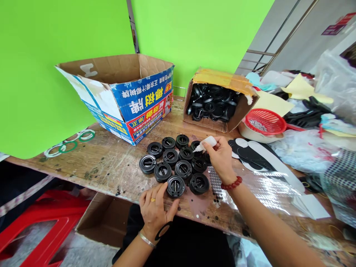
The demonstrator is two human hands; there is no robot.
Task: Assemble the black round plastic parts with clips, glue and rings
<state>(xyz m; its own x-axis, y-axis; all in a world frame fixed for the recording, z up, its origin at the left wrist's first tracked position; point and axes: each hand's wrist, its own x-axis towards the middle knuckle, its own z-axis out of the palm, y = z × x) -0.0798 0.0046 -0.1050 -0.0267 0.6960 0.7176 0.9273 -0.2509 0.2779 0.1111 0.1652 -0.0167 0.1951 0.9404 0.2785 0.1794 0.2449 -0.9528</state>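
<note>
Several round black plastic pieces (170,157) stand close together on the wooden table, each with a bar across its centre. My left hand (155,207) has its thumb and forefinger at the near edge of the front black round piece (176,186), touching it. A flat black ring (164,230) lies against the base of that thumb. Pinched in my right hand (221,157) is a small white squeeze bottle (209,142). It is tilted, its thin nozzle pointing down and left at a black piece in the back part of the group. My right fingers partly hide pieces on that side.
A large open carton (144,107) stands at the back left. Beside it, a carton on its side (225,76) holds more black pieces. To the right are a red basket (265,120), flat black and white cut-outs (251,154) and plastic bags. Green rings (68,147) lie at left.
</note>
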